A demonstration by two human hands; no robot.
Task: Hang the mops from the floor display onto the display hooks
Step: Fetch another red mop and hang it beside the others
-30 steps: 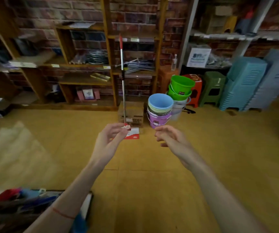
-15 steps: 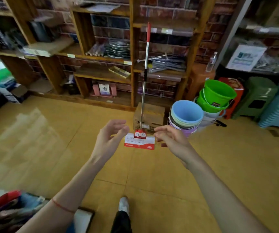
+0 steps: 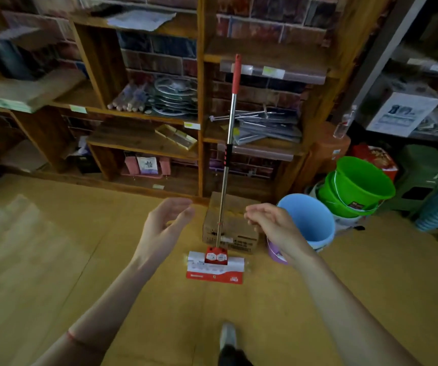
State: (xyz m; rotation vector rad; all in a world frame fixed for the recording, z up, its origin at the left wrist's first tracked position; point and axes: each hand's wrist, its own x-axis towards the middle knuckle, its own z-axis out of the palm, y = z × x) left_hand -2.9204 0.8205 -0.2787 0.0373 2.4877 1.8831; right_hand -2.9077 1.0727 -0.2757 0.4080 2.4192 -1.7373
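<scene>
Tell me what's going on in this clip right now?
A person is reaching toward a mop that stands upright on the floor, leaning toward the wooden shelving. The left hand and right hand are both open, one on each side of the handle, touching nothing. The mop's packaged head rests on the floor in front of a cardboard box. It has not been picked up yet.

The mop (image 3: pixel 224 165) has a shiny metal pole, a red plastic end and a glossy printed wrapper on its head. The shelves (image 3: pixel 144 143) look like matt wood, the buckets (image 3: pixel 359 186) smooth plastic, the floor (image 3: pixel 54 260) faintly glossy.
</scene>
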